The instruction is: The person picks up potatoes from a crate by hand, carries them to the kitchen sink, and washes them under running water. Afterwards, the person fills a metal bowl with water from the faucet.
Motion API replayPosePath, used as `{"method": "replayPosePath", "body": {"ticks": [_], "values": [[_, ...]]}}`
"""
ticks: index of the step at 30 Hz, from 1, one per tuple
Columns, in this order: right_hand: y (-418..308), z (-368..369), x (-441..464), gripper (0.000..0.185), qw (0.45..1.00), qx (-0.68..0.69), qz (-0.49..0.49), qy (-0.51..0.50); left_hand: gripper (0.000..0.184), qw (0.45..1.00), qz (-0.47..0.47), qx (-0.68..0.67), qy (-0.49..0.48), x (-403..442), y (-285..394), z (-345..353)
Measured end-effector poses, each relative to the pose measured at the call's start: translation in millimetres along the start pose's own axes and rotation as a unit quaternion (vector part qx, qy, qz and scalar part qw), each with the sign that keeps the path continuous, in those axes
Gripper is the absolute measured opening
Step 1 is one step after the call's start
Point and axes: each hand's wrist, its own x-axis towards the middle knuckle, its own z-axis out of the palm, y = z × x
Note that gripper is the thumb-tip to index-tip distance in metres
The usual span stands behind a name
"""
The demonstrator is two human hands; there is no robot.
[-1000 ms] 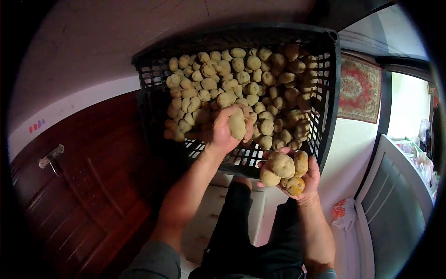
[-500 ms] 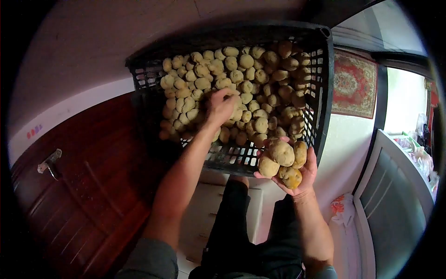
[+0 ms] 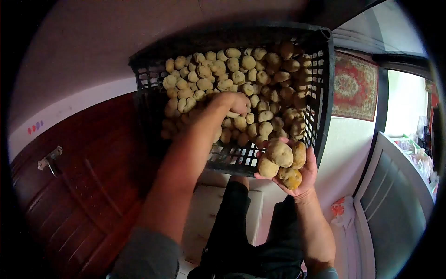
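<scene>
A black plastic crate (image 3: 328,88) holds many small, tan potatoes (image 3: 248,62). My left hand (image 3: 234,101) reaches over the near wall and is down among the potatoes, its fingers curled inward. The hand itself hides what its fingertips grip, if anything. A pale shape shows just under it. At the crate's near right corner, my right hand (image 3: 310,174) is palm up and cups several larger potatoes (image 3: 279,154). One of these, the lowest, looks more yellow with dark spots.
A dark red wooden door (image 3: 93,186) with a metal handle (image 3: 49,160) is on the left. Below the crate stands a pale drawer cabinet (image 3: 204,216). To the right are a patterned rug (image 3: 355,86), a grey-panelled piece with a white frame (image 3: 395,200), and a plastic bag (image 3: 343,211).
My left hand has moved right and slightly down over the potatoes, its forearm reaching further across the crate. My right hand stays in place with its potatoes.
</scene>
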Motion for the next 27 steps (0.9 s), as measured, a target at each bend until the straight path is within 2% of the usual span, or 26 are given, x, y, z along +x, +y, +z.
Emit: {"method": "replayPosePath", "body": {"ticks": [4,7,8,9,11,12,13,15,16,20,22,25,26,27], "values": [[1,0,0,0.070,1.000,-0.012,0.003,0.010,0.064,0.999,0.030,-0.020,-0.009,-11,0,5],[0,-1,0,0.070,1.000,-0.011,0.003,0.012,0.049,0.993,0.025,0.102,-0.045,-19,3,6],[0,-1,0,0.070,1.000,-0.004,0.004,0.014,0.038,0.978,-0.017,0.188,-0.087,-21,1,11],[-1,-1,1,0.070,1.000,-0.003,0.006,0.011,0.038,0.978,-0.021,0.188,-0.088,-29,-3,16],[1,-3,0,0.071,1.000,0.001,0.005,0.011,0.028,0.990,-0.043,0.124,0.055,-52,-8,27],[1,-3,-1,0.071,1.000,0.004,0.005,0.008,0.027,0.988,-0.082,0.090,0.095,-62,-4,21],[1,-1,-1,0.071,1.000,0.011,0.007,0.007,0.027,0.988,-0.086,0.092,0.095,-60,-7,19],[1,-1,-1,0.071,1.000,0.017,0.012,0.008,0.026,0.979,-0.106,0.039,0.168,-52,-9,16],[1,-1,0,0.072,1.000,0.009,0.006,0.005,0.026,0.965,-0.067,0.033,0.253,-51,-4,17],[0,-7,1,0.072,1.000,-0.019,0.003,0.006,0.029,0.967,-0.030,-0.033,0.251,-12,8,16],[2,-9,-2,0.072,1.000,-0.012,0.004,0.012,0.033,0.987,-0.132,-0.038,0.088,6,21,6],[1,-2,1,0.072,1.000,-0.019,0.004,-0.003,0.038,0.982,-0.141,-0.017,0.125,4,28,13],[0,-3,2,0.072,1.000,-0.026,0.000,0.001,0.038,0.987,-0.126,0.054,0.083,4,28,8],[1,-4,0,0.073,1.000,-0.030,-0.002,0.009,0.038,0.987,-0.126,0.056,0.083,4,27,6]]}}
